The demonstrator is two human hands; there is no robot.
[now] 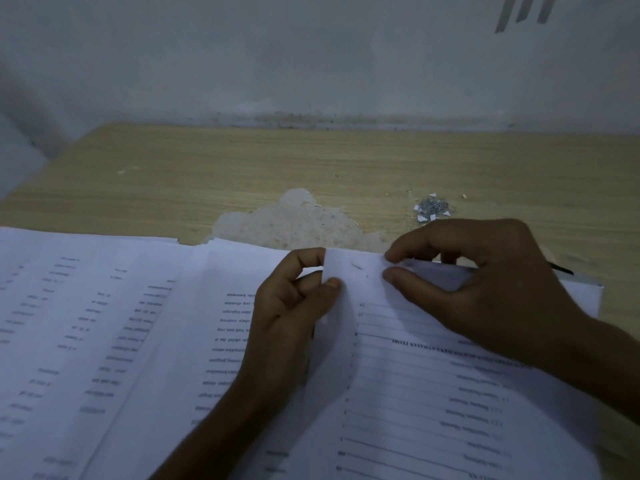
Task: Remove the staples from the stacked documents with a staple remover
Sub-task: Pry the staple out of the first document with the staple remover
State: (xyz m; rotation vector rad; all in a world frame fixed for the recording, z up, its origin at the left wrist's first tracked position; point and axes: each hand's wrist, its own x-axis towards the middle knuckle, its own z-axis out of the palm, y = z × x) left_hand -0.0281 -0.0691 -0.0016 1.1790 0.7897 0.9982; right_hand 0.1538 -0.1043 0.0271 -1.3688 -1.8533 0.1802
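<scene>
The left hand (294,303) pinches the left edge of the far corner of a white stapled document printed with ruled lines (408,393), thumb over forefinger, and the right hand (485,282) pinches the same corner's top edge between thumb and forefinger. The paper between them is pulled flat around a small dark metal staple (356,266). The document lies on a pale wood-grain table (207,168), with loose white printed sheets (104,323) spread to its left. A little heap of pulled silver staples and white paper scraps (431,207) lies well beyond the right hand. A thin dark tip (562,270) pokes out behind that hand; I cannot tell whether it is the staple remover. To do this step well, keep the corner taut and close to the table. Slide the tool's jaws under the staple's crown rather than its bent legs, and lift straight so the holes do not tear. Then drop the staple on the heap.
</scene>
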